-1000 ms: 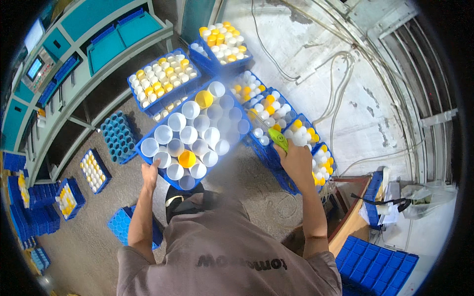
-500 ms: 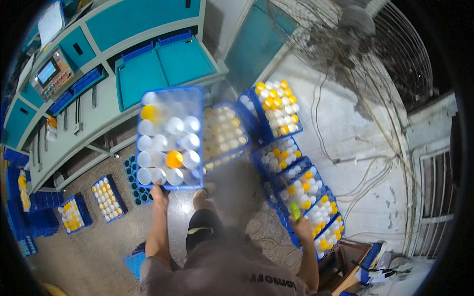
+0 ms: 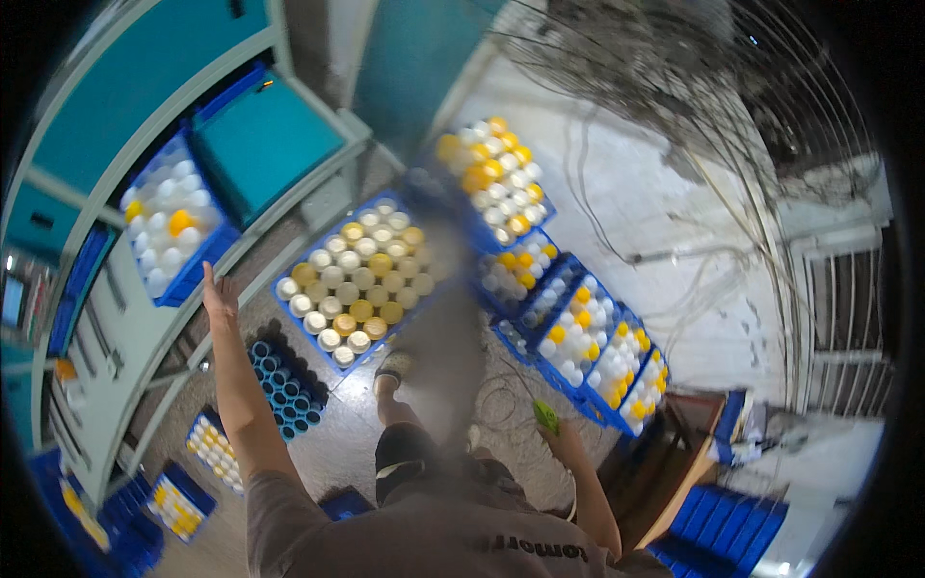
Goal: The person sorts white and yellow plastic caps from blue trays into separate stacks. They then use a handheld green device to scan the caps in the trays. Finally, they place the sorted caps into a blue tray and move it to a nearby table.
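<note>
One outstretched left hand (image 3: 222, 299), fingers open beside a blue crate (image 3: 218, 244); right hand (image 3: 566, 445) closer in, fingers round a green tool (image 3: 546, 416).

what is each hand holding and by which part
The right hand holds a green tool by its near end. The left hand is open at the blue crate; whether they touch cannot be told.

Pale bench (image 3: 133, 329) with a blue crate (image 3: 183, 281) on top
</note>
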`<action>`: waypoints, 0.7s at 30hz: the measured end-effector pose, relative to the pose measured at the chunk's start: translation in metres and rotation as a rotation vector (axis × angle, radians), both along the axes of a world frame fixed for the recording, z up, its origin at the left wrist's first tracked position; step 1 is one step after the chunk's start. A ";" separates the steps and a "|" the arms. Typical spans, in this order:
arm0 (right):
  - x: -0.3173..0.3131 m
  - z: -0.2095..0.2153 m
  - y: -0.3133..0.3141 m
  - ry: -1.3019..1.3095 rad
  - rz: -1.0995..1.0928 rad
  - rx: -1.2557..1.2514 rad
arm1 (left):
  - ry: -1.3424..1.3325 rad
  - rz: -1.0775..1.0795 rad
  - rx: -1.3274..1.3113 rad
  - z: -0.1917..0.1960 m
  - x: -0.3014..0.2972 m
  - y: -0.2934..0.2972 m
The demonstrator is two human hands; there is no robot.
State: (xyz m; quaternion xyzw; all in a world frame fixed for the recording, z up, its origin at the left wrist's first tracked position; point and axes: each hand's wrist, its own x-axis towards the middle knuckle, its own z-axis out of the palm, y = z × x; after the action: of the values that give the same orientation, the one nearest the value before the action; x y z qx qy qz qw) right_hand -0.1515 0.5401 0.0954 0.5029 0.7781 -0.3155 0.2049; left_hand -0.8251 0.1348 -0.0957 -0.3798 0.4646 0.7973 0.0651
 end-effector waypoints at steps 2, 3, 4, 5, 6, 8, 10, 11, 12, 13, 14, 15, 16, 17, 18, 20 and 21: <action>0.004 0.001 -0.005 0.148 0.057 0.156 | 0.081 -0.276 -0.037 -0.034 0.016 0.046; 0.007 0.004 -0.008 0.248 0.072 0.272 | 0.174 -0.482 0.007 -0.057 0.037 0.074; 0.012 0.008 -0.012 0.231 0.028 0.361 | 0.174 -0.569 -0.077 -0.084 0.069 0.103; 0.019 0.013 -0.014 0.250 -0.015 0.471 | 0.242 -0.727 -0.101 -0.111 0.110 0.133; 0.028 0.018 -0.016 0.245 -0.059 0.548 | 0.461 -1.088 -0.085 -0.131 0.145 0.152; 0.058 0.028 -0.015 0.139 -0.083 0.500 | 0.657 -1.562 -0.710 -0.165 0.266 0.213; 0.101 0.033 -0.009 0.007 -0.174 0.461 | 0.557 -2.014 -0.516 -0.157 0.370 0.246; 0.126 0.033 -0.003 -0.073 -0.243 0.467 | 0.701 -2.400 -0.790 -0.147 0.424 0.269; 0.156 0.033 0.004 -0.105 -0.296 0.478 | 0.053 -2.178 -0.484 -0.134 0.485 0.291; 0.188 0.032 0.010 -0.131 -0.281 0.652 | -0.476 -1.815 -0.193 -0.120 0.529 0.307; 0.221 0.030 0.017 -0.115 -0.247 0.838 | -0.446 -1.887 -0.209 -0.111 0.561 0.325; 0.255 0.027 0.021 -0.123 -0.227 0.987 | -0.413 -1.954 -0.219 -0.103 0.591 0.338; 0.288 0.025 0.024 -0.054 -0.277 1.098 | -0.360 -2.012 -0.215 -0.100 0.622 0.354; 0.318 0.020 0.027 -0.002 -0.462 0.954 | -0.392 -2.011 -0.232 -0.103 0.646 0.372; 0.344 0.014 0.027 0.062 -0.676 0.797 | -0.415 -2.012 -0.257 -0.108 0.661 0.383; 0.392 -0.002 0.028 0.295 -1.077 0.406 | -0.237 -2.247 -0.386 -0.124 0.684 0.401; 0.411 -0.013 0.028 0.392 -1.001 0.339 | -0.109 -2.336 -0.392 -0.133 0.694 0.412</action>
State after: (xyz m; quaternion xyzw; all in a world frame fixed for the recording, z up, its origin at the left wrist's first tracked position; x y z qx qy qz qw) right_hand 0.2593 0.5684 0.0825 0.7686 0.5080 -0.3323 -0.2017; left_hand -0.1311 0.5470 -0.2284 0.2376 0.6407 0.1527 0.7140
